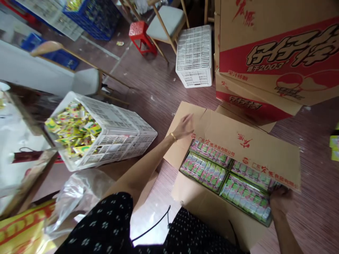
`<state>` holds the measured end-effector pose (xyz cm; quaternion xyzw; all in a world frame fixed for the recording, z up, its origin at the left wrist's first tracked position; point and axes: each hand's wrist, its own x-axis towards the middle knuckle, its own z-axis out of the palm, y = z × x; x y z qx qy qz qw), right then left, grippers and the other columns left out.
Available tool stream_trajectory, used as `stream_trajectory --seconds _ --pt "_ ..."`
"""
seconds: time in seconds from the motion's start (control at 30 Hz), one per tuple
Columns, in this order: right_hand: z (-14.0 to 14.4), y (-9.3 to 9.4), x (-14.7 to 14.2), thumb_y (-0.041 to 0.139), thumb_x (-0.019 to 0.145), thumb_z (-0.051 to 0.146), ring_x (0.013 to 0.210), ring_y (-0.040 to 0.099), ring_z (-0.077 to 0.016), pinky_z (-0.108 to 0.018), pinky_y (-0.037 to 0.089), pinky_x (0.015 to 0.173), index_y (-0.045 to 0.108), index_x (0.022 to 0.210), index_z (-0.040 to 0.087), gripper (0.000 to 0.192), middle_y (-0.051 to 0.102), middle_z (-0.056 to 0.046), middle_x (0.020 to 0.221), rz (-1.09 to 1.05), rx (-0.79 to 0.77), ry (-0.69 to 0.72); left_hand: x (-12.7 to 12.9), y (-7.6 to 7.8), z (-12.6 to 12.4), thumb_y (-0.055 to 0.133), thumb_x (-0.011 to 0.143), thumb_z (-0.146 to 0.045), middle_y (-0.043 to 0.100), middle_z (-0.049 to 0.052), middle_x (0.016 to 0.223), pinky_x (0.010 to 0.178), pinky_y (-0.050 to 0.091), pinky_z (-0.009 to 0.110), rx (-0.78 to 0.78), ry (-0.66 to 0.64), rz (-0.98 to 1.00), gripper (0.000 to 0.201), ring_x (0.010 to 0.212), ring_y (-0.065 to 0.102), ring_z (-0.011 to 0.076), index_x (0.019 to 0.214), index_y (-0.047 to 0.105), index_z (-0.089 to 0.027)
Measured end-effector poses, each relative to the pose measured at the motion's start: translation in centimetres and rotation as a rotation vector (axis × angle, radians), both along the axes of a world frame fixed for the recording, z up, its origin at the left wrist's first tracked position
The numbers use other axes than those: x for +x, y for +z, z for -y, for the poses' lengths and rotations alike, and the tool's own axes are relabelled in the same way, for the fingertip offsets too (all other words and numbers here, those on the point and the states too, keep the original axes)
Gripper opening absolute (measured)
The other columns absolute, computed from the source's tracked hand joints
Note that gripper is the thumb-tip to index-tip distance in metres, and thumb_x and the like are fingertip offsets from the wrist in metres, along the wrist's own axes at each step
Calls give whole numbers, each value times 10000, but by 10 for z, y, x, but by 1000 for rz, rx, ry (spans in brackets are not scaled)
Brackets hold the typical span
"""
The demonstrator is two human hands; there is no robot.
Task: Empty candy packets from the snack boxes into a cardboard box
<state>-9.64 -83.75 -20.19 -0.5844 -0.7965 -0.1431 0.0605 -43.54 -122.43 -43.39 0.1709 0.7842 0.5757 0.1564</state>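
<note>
An open cardboard carton (pixel 251 137) stands on the floor in front of me with its flaps spread out. Inside it, several trays of small green-and-pink packets (pixel 243 194) lie side by side under clear wrap. My left hand (pixel 184 127), with a gold bracelet at the wrist, is over the left flap; its slightly blurred fingers are stretched out and hold nothing. At the carton's right end is my right hand (pixel 280 201), beside the packets and partly beneath the far flap's corner. Its fingers are dark and mostly hidden, so their grip does not show.
Left of the carton, stacked white crates (pixel 119 134) hold yellow packets (pixel 76 130). Large printed cartons (pixel 278 53) rise at the far right. Behind are another white crate (pixel 194 53), a red stool (pixel 139 30) and chairs (pixel 168 17). A plastic bag (pixel 79 190) lies lower left.
</note>
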Motion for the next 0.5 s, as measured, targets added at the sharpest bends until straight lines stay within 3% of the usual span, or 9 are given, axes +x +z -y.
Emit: stream_trajectory --seconds 0.1,0.17,0.23,0.3,0.4,0.5 --pt "0 -2 0 310 1008 384 673 599 -300 -397 438 649 726 1190 93 539 697 -185 834 6 -40 -37 -51 34 -29 658 899 -212 521 167 1607 1343 257 483 -27 -141 -227 584 1579 384 274 1480 627 -151" --pt "1 -2 1 278 1025 395 701 619 -305 -406 452 674 719 1241 100 573 721 -203 915 -5 -52 -23 -77 53 -54 630 931 -256 741 149 1321 1245 424 391 15 -176 -202 319 1430 570 223 1181 796 -147" --pt "1 -3 2 292 1021 389 701 623 -308 -413 457 678 722 1265 87 579 726 -222 944 -22 -27 8 -95 68 -79 550 975 -392 802 114 915 974 580 249 70 -154 -114 382 1101 735 191 861 813 -139" --pt "1 -4 5 319 1006 387 683 615 -311 -421 453 668 727 1272 48 593 723 -243 927 -43 14 40 -106 79 -101 470 1011 -485 724 74 686 741 578 201 101 -46 -1 536 810 727 179 726 765 -140" --pt "1 -6 13 322 985 401 655 605 -331 -446 440 642 728 1271 1 637 721 -271 897 -74 43 64 -110 93 -125 520 1029 -556 699 92 715 705 533 248 67 143 186 549 728 682 187 769 727 -118" --pt "2 -8 26 302 972 403 664 615 -357 -468 422 628 725 1269 -11 662 728 -308 970 -109 30 86 -99 102 -130 458 1042 -637 710 128 810 716 513 310 10 165 276 620 741 681 216 789 712 -131"
